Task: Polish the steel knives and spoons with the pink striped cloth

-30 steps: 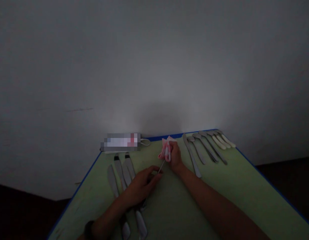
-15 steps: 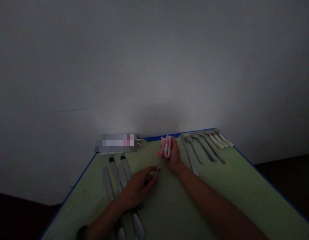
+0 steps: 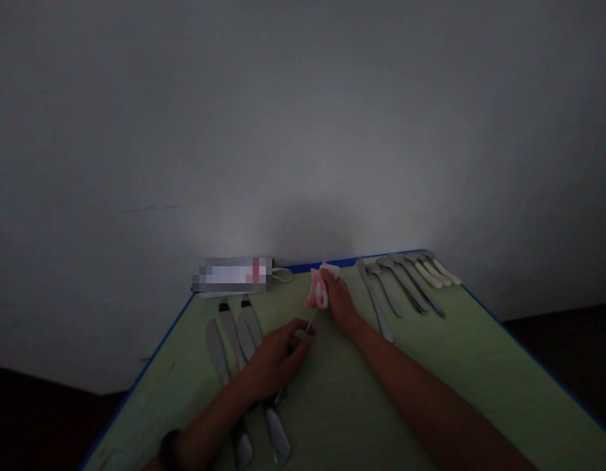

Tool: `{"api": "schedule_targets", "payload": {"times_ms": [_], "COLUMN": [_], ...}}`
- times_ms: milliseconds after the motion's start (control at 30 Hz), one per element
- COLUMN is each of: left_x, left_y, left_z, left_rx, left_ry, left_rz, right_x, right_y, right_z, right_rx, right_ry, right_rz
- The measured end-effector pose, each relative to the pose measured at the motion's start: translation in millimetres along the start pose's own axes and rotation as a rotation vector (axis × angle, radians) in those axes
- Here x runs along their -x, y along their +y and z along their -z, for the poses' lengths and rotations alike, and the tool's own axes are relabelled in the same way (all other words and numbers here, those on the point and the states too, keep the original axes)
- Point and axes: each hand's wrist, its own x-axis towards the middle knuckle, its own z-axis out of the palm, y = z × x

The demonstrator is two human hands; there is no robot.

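My left hand (image 3: 276,360) is closed around a thin metal piece of cutlery (image 3: 310,322) over the middle of the table. Its kind cannot be told, as its far end is covered. At that end my right hand (image 3: 339,304) grips a folded pink and white cloth (image 3: 317,291), which is wrapped around the metal. Under and beside my left forearm lie several table knives (image 3: 217,347), partly hidden by the arm. Beyond my right hand, a table knife (image 3: 374,297) lies nearest in a row of cutlery.
Along the right side of the green table (image 3: 430,353) lie spoons (image 3: 388,284) and forks, some with cream handles (image 3: 430,273). A blurred-out box-like item (image 3: 231,275) with a white loop (image 3: 283,275) stands at the back left. A grey wall (image 3: 303,131) rises behind the table.
My right hand and the cloth have shifted and turned slightly along the metal piece, showing more of the hand's back. My left hand keeps its hold. The whole view has shifted slightly.
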Motion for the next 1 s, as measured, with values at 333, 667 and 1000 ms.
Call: {"api": "schedule_targets", "payload": {"times_ms": [333,667,1000], "left_x": [-3,-5,-4], "left_y": [-2,-1,1], "left_z": [-0.2,-1.9,-4.1], "left_rx": [-0.044,-0.066,-0.163], "left_ry": [0.05,0.103,0.114], "left_rz": [-0.024,-0.001,-0.013], "right_x": [-2,10,-6], "right_y": [-9,-11,-10], "right_z": [-6,-5,-1], "right_rx": [-0.352,0.167,-0.135], "right_ry": [-0.012,-0.163,-0.027], "right_rz": [-0.068,0.03,-0.079]}}
